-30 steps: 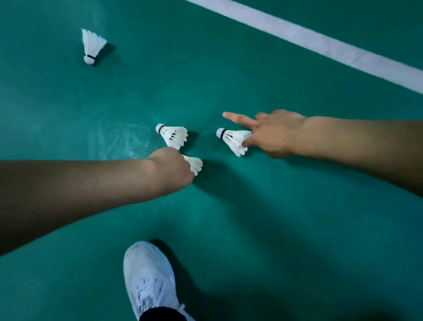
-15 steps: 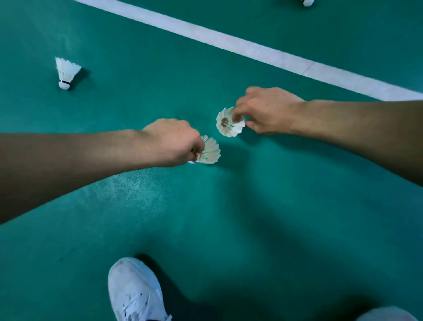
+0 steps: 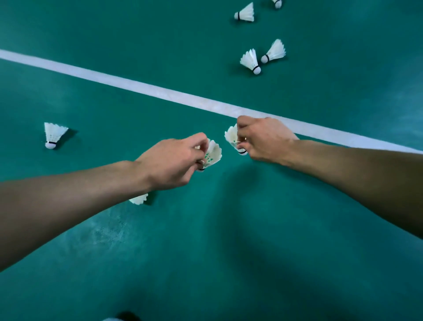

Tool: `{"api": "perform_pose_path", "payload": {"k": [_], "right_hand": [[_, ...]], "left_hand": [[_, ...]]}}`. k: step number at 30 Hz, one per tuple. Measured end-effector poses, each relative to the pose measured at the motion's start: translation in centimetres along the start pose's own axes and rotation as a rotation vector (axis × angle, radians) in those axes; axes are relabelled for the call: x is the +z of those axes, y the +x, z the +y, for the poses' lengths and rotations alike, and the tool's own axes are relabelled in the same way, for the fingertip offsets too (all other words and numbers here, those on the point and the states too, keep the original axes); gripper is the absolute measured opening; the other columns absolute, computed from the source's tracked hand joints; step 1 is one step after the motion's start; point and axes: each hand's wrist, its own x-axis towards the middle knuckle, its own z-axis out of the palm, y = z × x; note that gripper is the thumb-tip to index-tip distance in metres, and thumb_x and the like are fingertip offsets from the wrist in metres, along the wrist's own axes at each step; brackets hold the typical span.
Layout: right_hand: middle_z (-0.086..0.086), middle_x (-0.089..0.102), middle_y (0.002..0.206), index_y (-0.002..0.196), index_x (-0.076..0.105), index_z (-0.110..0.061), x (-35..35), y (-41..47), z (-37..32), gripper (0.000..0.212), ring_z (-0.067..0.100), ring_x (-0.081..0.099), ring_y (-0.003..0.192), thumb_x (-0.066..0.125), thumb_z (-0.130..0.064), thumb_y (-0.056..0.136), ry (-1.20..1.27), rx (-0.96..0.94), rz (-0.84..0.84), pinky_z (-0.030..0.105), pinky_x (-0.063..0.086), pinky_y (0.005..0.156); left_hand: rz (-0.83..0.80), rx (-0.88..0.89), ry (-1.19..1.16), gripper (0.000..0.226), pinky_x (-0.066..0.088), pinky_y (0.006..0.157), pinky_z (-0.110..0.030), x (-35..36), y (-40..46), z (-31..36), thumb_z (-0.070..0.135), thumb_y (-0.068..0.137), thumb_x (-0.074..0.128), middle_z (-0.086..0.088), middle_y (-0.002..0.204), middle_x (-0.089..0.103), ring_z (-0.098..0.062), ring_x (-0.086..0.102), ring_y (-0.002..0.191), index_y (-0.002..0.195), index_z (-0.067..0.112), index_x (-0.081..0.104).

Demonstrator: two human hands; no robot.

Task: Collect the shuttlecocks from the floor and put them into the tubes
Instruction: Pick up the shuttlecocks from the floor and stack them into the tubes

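Observation:
My left hand [image 3: 170, 163] pinches a white feather shuttlecock [image 3: 213, 153] above the green floor, its cork pointing down. My right hand [image 3: 265, 139] holds a second shuttlecock [image 3: 231, 137] close beside it. Another shuttlecock [image 3: 139, 198] lies on the floor, partly hidden under my left forearm. One more shuttlecock [image 3: 53, 135] lies at the left. Beyond the line lie a pair of shuttlecocks [image 3: 250, 60], [image 3: 274, 50], and a further one [image 3: 246, 13] lies near the top. No tube is in view.
A white court line [image 3: 142, 87] runs diagonally across the green floor [image 3: 206, 252] from upper left to right. A shuttlecock [image 3: 277, 2] is cut off by the top edge. A bit of my shoe [image 3: 114, 319] shows at the bottom edge.
Both hands have lifted their shuttlecocks off the floor and risen. The view has tilted up, so more shuttlecocks beyond the white line show and my shoe has slid almost out of frame.

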Motion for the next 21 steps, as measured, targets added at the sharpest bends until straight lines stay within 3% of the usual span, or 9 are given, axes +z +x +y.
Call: {"api": "perform_pose_path", "payload": {"k": [3, 6, 10, 12, 15, 19, 21], "right_hand": [[-0.004, 0.056, 0.112, 0.09, 0.061, -0.021, 0.0, 0.4, 0.5, 0.013, 0.034, 0.063, 0.084, 0.058, -0.031, 0.097, 0.001, 0.011, -0.05, 0.043, 0.053, 0.074], [0.0, 0.061, 0.092, 0.082, 0.046, -0.028, 0.3, 0.9, 0.9, 0.016, 0.032, 0.06, 0.086, 0.054, -0.028, 0.096, 0.022, 0.097, -0.157, 0.039, 0.05, 0.071], [-0.004, 0.056, 0.055, 0.087, 0.047, -0.023, -2.0, 1.2, 1.5, 0.012, 0.023, 0.061, 0.063, 0.046, -0.027, 0.099, 0.128, 0.163, -0.213, 0.032, 0.041, 0.06], [-0.004, 0.06, 0.048, 0.089, 0.046, -0.021, -4.9, 1.2, 1.7, 0.014, 0.015, 0.064, 0.05, 0.044, -0.029, 0.101, 0.173, 0.166, -0.198, 0.029, 0.041, 0.054], [-0.001, 0.065, 0.062, 0.094, 0.045, -0.019, -12.1, -0.6, 2.7, 0.017, 0.013, 0.068, 0.048, 0.046, -0.033, 0.105, 0.244, 0.201, -0.133, 0.029, 0.049, 0.057], [-0.003, 0.064, 0.07, 0.098, 0.051, -0.016, -25.7, -4.1, 4.5, 0.02, 0.012, 0.069, 0.048, 0.047, -0.034, 0.105, 0.314, 0.242, -0.074, 0.028, 0.043, 0.054], [-0.003, 0.066, 0.07, 0.099, 0.052, -0.016, -35.0, -6.8, 5.5, 0.019, 0.011, 0.068, 0.046, 0.048, -0.034, 0.105, 0.356, 0.305, -0.018, 0.027, 0.039, 0.048]], "left_hand": [[0.007, 0.041, -0.108, 0.004, 0.053, 0.065, -0.043, -0.7, 1.1, 0.0, 0.018, 0.091, 0.065, 0.009, 0.11, 0.056, -0.028, 0.063, 0.075, 0.088, 0.018, 0.069], [-0.006, -0.003, -0.19, 0.005, 0.052, 0.074, -0.042, -1.2, 1.9, -0.3, 0.016, 0.091, 0.065, 0.008, 0.103, 0.065, -0.026, 0.063, 0.087, 0.093, 0.019, 0.068], [0.017, -0.087, -0.167, 0.005, 0.05, 0.072, -0.041, -4.8, 3.5, -0.1, 0.026, 0.095, 0.064, 0.001, 0.095, 0.072, -0.03, 0.063, 0.087, 0.092, 0.024, 0.067], [0.026, -0.121, -0.121, 0.01, 0.05, 0.07, -0.041, -8.0, 4.7, 0.3, 0.032, 0.097, 0.062, -0.003, 0.093, 0.073, -0.032, 0.06, 0.082, 0.094, 0.024, 0.067], [0.042, -0.133, -0.11, 0.012, 0.04, 0.06, -0.036, -15.8, 6.8, 2.3, 0.033, 0.096, 0.064, -0.008, 0.08, 0.07, -0.029, 0.046, 0.063, 0.093, 0.024, 0.071], [0.044, -0.139, -0.118, 0.013, 0.03, 0.058, -0.032, -29.5, 8.8, 5.7, 0.034, 0.096, 0.065, 0.013, 0.058, 0.048, -0.009, 0.042, 0.053, 0.092, 0.023, 0.073], [0.026, -0.11, -0.099, 0.016, 0.031, 0.057, -0.033, -38.6, 9.5, 8.1, 0.034, 0.096, 0.066, 0.012, 0.057, 0.047, -0.007, 0.043, 0.054, 0.089, 0.021, 0.073]]}}
